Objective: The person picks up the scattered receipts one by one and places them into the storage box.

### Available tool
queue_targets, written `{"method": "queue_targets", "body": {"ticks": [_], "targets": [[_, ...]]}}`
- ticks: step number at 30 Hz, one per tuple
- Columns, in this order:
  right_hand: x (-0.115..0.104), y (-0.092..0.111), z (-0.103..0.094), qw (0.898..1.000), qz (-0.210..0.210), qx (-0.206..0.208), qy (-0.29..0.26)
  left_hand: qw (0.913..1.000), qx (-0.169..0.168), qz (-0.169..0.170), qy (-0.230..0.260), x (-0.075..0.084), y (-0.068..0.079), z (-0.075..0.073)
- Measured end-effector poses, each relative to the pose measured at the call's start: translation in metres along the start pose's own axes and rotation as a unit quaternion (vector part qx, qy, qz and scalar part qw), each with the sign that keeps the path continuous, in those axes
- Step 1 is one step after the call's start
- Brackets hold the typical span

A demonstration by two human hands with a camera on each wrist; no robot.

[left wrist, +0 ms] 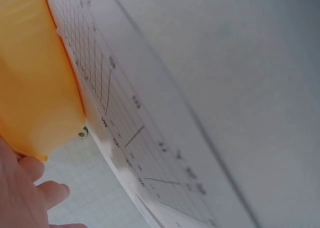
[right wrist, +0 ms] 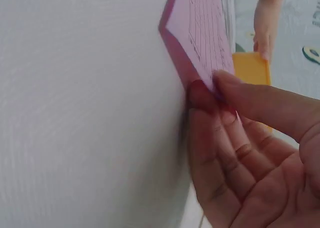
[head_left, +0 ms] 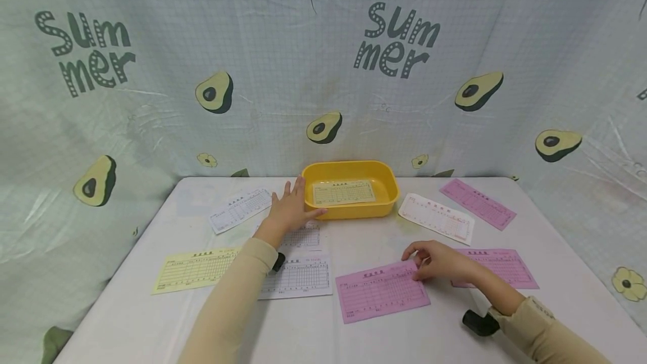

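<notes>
In front of the yellow plastic tray (head_left: pixel 349 213) and to its right, the right hand (head_left: pixel 440 264) pinches a pink receipt slip (head_left: pixel 382 291) by its upper right corner. The right wrist view shows the thumb on the printed face and fingers behind it, with the paper bent near the grip; a corner hold like this probably serves to peel thin paper off the table (head_left: pixel 303 330) while leaving most of the print uncovered.

At the tray's left end, the left hand (head_left: pixel 290 206) has its fingers spread, the thumb against the front corner and another finger by the side rim, likely to steady so light a container. Whether any fingertip hooks over the rim, I cannot tell.

Inside the tray a yellow receipt slip (head_left: pixel 343 193) leans face up, the walls keeping it apart from the loose sheets. Left of the tray is a white slip (head_left: pixel 241 209); in front and to its left are a partly hidden white form (head_left: pixel 303 236), a nearer white sheet (head_left: pixel 298 280) and a yellow sheet (head_left: pixel 197 269). To its right lie a red-printed white slip (head_left: pixel 437 218) and a pink sheet (head_left: pixel 477 203), with another pink form (head_left: pixel 500 268) nearer the person. Their spacing seemingly makes each easy to pick up singly.
</notes>
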State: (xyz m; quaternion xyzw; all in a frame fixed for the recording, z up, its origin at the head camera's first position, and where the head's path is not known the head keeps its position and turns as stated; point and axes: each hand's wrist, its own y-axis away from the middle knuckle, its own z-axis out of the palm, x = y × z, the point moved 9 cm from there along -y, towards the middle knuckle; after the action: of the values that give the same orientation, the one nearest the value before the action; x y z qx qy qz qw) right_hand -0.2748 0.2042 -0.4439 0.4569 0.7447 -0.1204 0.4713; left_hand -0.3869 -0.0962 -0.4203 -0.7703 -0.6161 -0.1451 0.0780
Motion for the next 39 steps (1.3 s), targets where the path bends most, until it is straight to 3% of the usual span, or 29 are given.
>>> {"method": "queue_targets", "body": {"ticks": [5, 19, 39], "targets": [[0.005, -0.003, -0.006, 0.999, -0.009, 0.009, -0.041, 1.0, 0.0, -0.001, 0.003, 0.001, 0.001, -0.001], [-0.002, 0.002, -0.03, 0.995, -0.012, 0.065, -0.072, 1.0, 0.001, -0.003, -0.002, 0.0, 0.001, 0.0], [-0.025, -0.005, -0.082, 0.988, -0.01, 0.13, -0.085, 0.9999, 0.007, -0.006, -0.004, 0.0, 0.0, 0.0]]}}
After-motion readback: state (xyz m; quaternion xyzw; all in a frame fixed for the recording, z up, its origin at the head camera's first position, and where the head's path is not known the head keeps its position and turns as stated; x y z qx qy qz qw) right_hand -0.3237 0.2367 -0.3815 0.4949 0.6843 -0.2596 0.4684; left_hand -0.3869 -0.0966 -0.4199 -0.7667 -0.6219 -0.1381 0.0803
